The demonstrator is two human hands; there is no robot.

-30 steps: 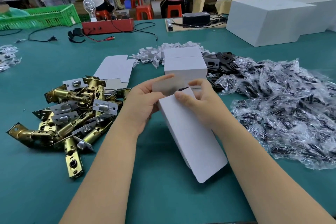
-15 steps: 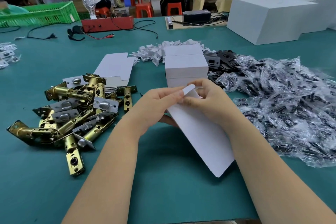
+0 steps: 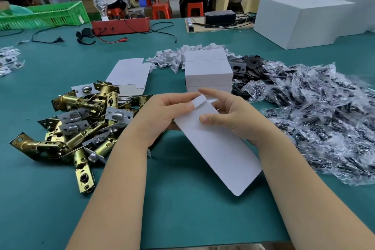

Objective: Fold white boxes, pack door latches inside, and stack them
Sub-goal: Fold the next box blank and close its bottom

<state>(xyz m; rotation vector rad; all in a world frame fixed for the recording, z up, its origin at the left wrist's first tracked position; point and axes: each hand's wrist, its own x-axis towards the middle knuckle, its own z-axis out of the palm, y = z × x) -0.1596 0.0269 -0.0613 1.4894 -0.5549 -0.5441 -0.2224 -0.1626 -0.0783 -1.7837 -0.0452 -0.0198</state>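
Two bare hands hold a flat white box (image 3: 219,148) over the green bench (image 3: 182,209), right in front of the person. The box is not folded up yet; it is a long white card that tilts down toward the near right, and its far end sits between the hands. The left hand (image 3: 164,115) holds the far left edge of the card, with its thumb on top by a small flap that sticks up there. The right hand (image 3: 229,115) holds the far right side, with its thumb pressed on top of the card and its first finger stretched out over the flap. Just beyond the hands stands a stack of white boxes (image 3: 209,73) that are already folded. To the left of that stack lies a pile of flat box cards (image 3: 129,73). On the near left of the bench is a heap of door latches (image 3: 81,119), gold with silver plates, all mixed up. On the right is a big heap of small clear bags (image 3: 324,119) with dark parts in them. Beside the stack, between it and the bags, are black metal plates (image 3: 249,67). Behind the stack lie small white card bits (image 3: 170,59). Farther off on the bench are a red box with wires (image 3: 121,25), a green crate (image 3: 46,14) and a big white block (image 3: 312,18).
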